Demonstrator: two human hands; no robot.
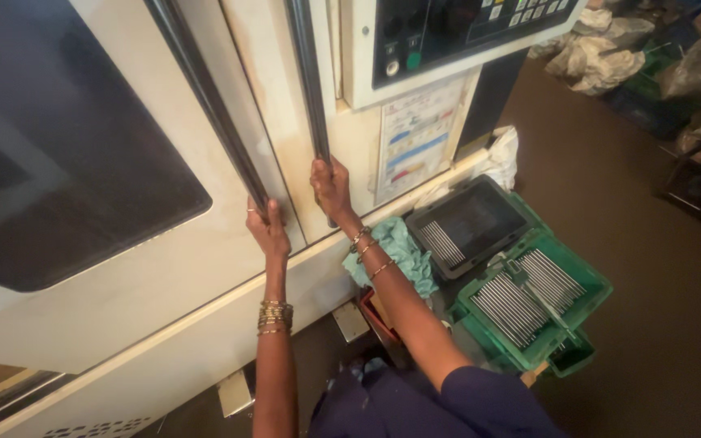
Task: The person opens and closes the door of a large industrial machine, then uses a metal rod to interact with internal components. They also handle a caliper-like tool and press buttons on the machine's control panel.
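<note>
A large cream machine stands in front of me with two sliding doors. My left hand (pixel 268 229) grips the lower end of the dark bar handle (pixel 204 97) on the left door (pixel 115 268), which has a dark window. My right hand (pixel 330 188) grips the lower end of the dark bar handle (pixel 308 81) on the right door (pixel 265 73). Both wrists wear gold bangles. The doors meet along a thin seam between the two handles.
A control panel (pixel 448 32) with buttons juts out at upper right above a coloured chart sticker (pixel 417 138). On the brown floor sit green crates (pixel 541 304) of thin metal rods, a dark tray (pixel 466 223), a teal cloth (pixel 399 251) and bagged clutter (pixel 610 45).
</note>
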